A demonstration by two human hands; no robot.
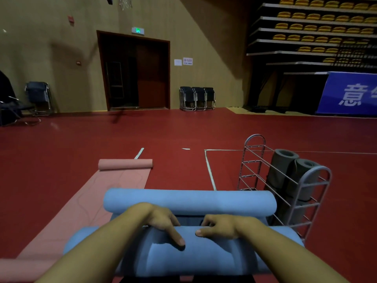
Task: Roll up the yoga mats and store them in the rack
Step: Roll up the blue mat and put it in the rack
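1. A dark red sports floor (102, 135) marked with white lines (210, 170).
2. A dark brown double door (136, 72) under a green exit sign (138, 30).
3. Folded black chairs (196, 98) against the wall.
4. Yellow stadium seats (318, 17) in tiers.
5. A blue banner (348, 93).

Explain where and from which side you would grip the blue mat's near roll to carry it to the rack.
Grip the near roll from above with both hands spread towards its two ends: it lies long and crosswise on the floor, so a centred grip would probably let the ends sag.
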